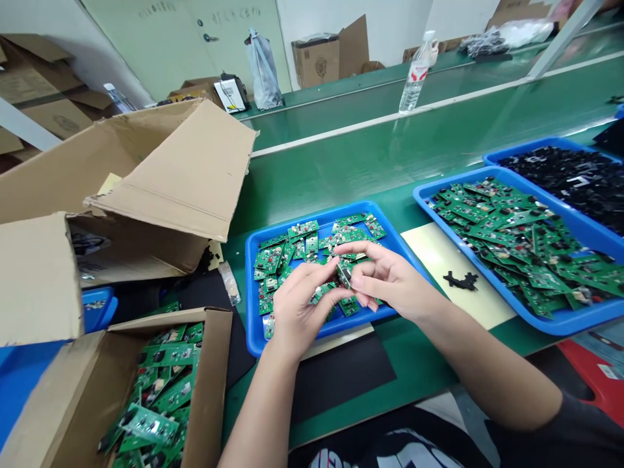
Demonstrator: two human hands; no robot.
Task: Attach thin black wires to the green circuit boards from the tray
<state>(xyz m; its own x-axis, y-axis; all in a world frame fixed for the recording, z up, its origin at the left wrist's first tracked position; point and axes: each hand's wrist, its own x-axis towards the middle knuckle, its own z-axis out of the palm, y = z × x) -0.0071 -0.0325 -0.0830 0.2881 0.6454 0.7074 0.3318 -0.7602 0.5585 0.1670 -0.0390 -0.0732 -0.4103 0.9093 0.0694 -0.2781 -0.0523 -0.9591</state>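
Above the middle blue tray (252, 305), both my hands meet around one small green circuit board (344, 274) that carries a black part. My left hand (303, 296) grips it from the left between thumb and fingers. From the right, my right hand (385, 279) pinches the board's black part, its index finger reaching over the top. Fingers cover some of the board. Many loose green circuit boards (303, 229) lie in the tray beneath. To the right, a small pile of black plastic parts (461, 281) rests on a cream sheet (429, 244).
A blue tray heaped with circuit boards (526, 240) stands at right, with a tray of black parts (565, 169) behind it. Lower left is a cardboard box (214, 364) of boards; a larger open carton (195, 162) stands behind. A water bottle (415, 78) stands on the ledge.
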